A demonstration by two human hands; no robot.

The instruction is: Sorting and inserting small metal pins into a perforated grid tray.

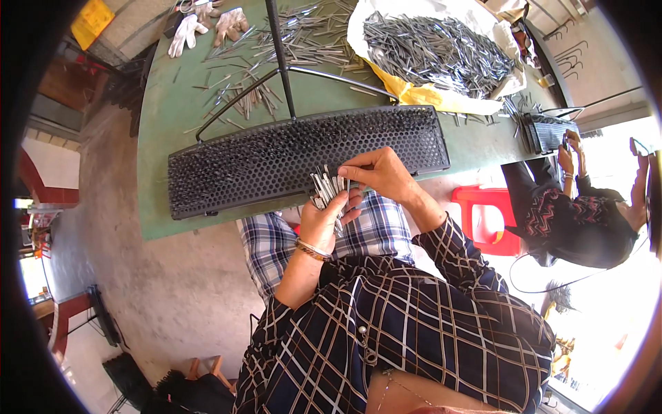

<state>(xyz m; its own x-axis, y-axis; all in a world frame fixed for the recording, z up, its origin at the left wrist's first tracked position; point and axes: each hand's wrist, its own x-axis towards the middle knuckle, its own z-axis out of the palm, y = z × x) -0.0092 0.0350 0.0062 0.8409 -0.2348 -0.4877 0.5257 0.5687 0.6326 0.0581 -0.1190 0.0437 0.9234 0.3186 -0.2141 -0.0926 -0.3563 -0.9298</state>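
My left hand (pixel 318 224) is closed around a bundle of thin silvery metal strips (pixel 325 185), their ends pointing up and fanned out. Thumb and forefinger of my right hand (pixel 386 176) pinch at a single thin strip (pixel 347 185) beside the bundle's right side. Just beyond both hands, a long black rack (pixel 414 138) full of round holes leans over the table's near edge. Dark strip ends stand densely in its left and upper parts; holes show along its lower and right parts. A black rod frame (pixel 290 96) rises from the rack's far edge.
Loose strips (pixel 303 48) lie scattered over the green table (pixel 162 117). A white and yellow sack (pixel 414 96) holds a big heap of strips. Work gloves (pixel 186 36) lie at the far left. At right, another person (pixel 579 224) works at a similar rack near a red stool (pixel 465 196).
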